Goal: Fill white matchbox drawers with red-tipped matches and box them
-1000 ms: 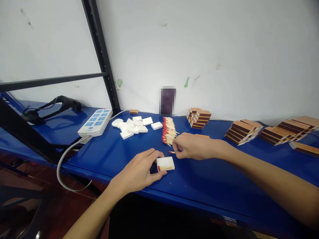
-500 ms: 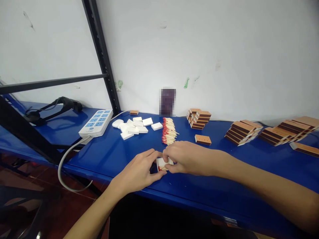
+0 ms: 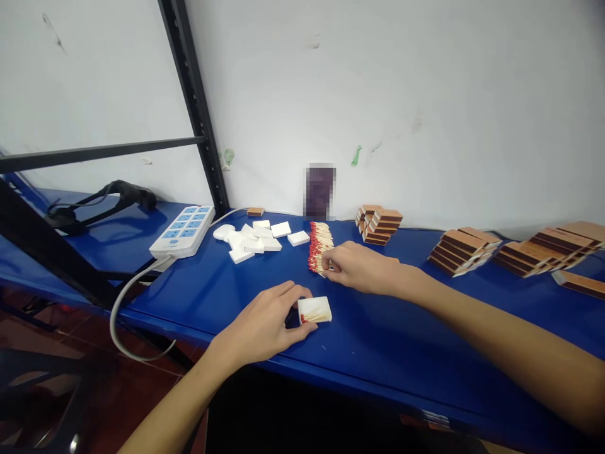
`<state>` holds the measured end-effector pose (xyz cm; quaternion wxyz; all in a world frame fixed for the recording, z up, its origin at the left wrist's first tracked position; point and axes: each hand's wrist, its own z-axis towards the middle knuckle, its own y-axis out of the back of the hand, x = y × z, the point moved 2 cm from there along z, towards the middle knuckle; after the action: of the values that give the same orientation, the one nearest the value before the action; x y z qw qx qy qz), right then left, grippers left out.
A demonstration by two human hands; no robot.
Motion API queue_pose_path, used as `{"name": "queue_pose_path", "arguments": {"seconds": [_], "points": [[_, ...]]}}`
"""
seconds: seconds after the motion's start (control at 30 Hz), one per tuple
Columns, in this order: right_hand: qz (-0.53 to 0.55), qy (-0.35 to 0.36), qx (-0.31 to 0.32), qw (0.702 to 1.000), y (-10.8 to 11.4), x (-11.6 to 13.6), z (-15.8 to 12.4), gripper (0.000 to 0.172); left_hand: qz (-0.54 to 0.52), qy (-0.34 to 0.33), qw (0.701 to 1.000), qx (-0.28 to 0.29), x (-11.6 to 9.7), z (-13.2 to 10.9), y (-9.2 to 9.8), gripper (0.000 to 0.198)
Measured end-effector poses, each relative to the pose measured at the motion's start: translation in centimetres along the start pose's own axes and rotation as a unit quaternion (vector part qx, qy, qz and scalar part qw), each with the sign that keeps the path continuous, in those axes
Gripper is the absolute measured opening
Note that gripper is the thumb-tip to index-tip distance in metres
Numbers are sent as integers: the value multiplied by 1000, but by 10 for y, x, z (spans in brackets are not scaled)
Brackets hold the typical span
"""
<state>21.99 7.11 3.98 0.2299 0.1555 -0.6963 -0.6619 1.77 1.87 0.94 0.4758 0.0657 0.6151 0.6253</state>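
Observation:
My left hand [image 3: 271, 318] grips the left end of a white matchbox tray [image 3: 316, 304] between thumb and fingers, on the blue table. Inside the tray lie some matches [image 3: 317, 316], their red heads toward my left hand; much of its white floor shows. Farther back is a heap of loose matches [image 3: 320, 238], red heads to the left. My right hand [image 3: 347, 263] is at the near right side of this heap, its thumb and index finger pinched on matches there. The fingertips partly hide what they hold.
White trays [image 3: 258, 238] lie in a loose pile left of the heap. Stacked matchboxes [image 3: 382, 222] stand behind my right hand, with more stacks [image 3: 460, 249] farther right. A power strip [image 3: 185, 232] lies at left beside a black shelf post [image 3: 201, 107].
My right hand has left the tray and moved back to the match heap, now covering most of a single matchbox. My left hand keeps hold of the tray in the same place.

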Motion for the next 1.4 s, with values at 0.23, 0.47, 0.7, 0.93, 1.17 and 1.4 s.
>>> {"name": "queue_pose_path", "arguments": {"seconds": [0.23, 0.47, 0.7, 0.93, 1.17, 1.4], "points": [[-15, -32, 0, 999, -9, -7, 3, 22, 3, 1, 1000, 2, -1, 0, 0, 26], [21, -3, 7, 1000, -1, -7, 2, 20, 5, 0, 1000, 2, 0, 0, 0, 25], [106, 82, 64, 989, 21, 24, -18, 11, 9, -11, 1000, 1, 0, 0, 0, 24], [43, 118, 74, 989, 11, 46, -24, 13, 15, -17, 1000, 4, 0, 0, -1, 22], [6, 57, 11, 998, 17, 17, -14, 12, 8, -6, 1000, 2, 0, 0, 0, 23], [-27, -14, 7, 1000, -7, -1, 0, 24, 6, -2, 1000, 3, 0, 0, 0, 24]]}}
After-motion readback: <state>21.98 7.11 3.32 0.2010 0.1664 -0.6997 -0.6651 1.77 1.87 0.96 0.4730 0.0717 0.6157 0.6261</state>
